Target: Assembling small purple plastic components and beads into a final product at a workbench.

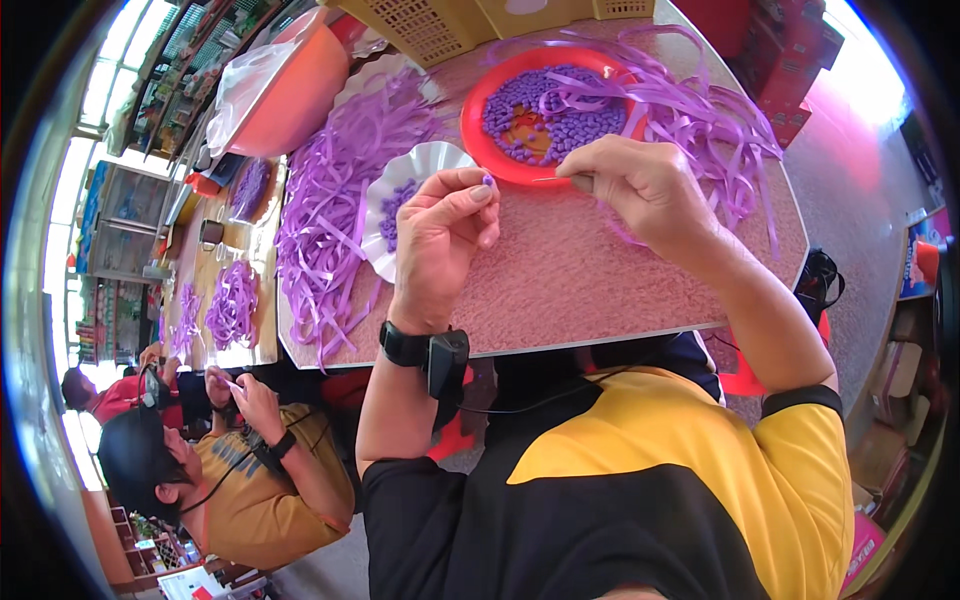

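Note:
My left hand (440, 230) is raised over the front of the table, thumb and forefinger pinched on a small purple bead (487, 181). Facing it, my right hand (645, 190) pinches a thin needle (545, 179) that points left toward the bead, with a gap between them. Behind my hands a red plate (478, 150) holds many purple beads (590, 128). A white fluted dish (420, 160) with more beads stands partly hidden behind my left hand. Loose purple ribbons (715, 140) spill over the plate's right side; whether one joins the needle I cannot tell.
A large heap of purple ribbons (320, 220) covers the table's left side. A yellow basket (420, 30) stands at the back, an orange basin (300, 90) at back left. At lower left a co-worker (250, 480) sits by another table (260, 300) bearing ribbon bundles.

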Tool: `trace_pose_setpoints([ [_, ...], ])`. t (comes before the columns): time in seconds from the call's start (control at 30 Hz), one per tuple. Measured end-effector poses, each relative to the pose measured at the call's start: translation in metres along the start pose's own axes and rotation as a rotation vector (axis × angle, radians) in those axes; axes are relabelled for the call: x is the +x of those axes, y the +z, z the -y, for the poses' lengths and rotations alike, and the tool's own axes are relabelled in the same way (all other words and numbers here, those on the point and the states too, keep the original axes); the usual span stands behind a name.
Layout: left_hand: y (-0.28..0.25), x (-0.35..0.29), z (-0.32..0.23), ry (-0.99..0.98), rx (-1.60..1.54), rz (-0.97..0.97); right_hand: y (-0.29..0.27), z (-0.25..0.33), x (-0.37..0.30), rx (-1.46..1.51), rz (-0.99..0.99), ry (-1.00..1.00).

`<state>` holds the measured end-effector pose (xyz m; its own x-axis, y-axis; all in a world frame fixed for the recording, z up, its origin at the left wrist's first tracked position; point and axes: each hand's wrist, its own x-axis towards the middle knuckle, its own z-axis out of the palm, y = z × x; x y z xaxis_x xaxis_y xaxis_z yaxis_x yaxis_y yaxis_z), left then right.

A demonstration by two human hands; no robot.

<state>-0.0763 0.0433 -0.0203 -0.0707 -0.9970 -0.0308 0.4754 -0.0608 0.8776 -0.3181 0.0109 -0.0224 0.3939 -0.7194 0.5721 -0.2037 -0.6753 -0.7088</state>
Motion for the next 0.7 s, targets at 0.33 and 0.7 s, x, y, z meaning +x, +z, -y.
trace_pose_setpoints([
  [0.33,0.019,0.006,0.017,-0.066,-0.091,0.077,0.000,0.000,0.001,-0.031,-0.010,-0.020],
  [0.7,0.031,0.005,0.037,-0.198,-0.245,0.052,0.015,-0.007,-0.002,0.055,-0.068,-0.020],
])
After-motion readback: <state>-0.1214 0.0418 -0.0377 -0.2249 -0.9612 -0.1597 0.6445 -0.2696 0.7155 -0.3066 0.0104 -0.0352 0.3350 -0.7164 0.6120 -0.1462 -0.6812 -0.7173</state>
